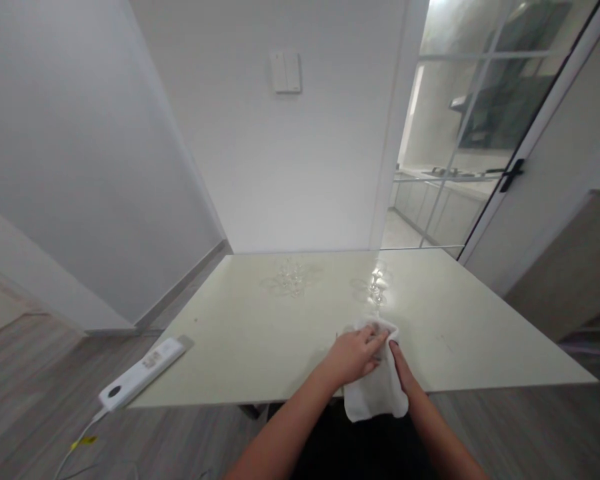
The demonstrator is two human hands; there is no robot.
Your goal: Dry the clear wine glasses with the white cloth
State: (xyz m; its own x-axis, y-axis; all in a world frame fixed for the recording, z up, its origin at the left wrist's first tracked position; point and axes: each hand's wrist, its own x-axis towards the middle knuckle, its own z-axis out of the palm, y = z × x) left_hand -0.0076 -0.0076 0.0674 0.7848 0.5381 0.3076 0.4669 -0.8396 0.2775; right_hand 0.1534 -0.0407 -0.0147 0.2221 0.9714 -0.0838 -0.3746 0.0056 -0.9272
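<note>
A white cloth (375,393) hangs over the table's near edge, in both of my hands. My left hand (355,353) lies over its upper part, fingers bent and pressed into the fabric. From the right side and partly behind the cloth, my right hand (403,367) grips it, with most of its fingers hidden. Whether anything is wrapped in the folds, I cannot tell. Just beyond my hands stands a group of small clear glass-like pieces (377,285). Another clear cluster (291,277) is farther left; its exact kind is too faint to make out.
The pale, glossy table (240,333) reaches to the wall. A white power strip (143,373) lies along its left edge, its cord hanging to the floor. At the right is a glass-paned door with a black handle (512,175).
</note>
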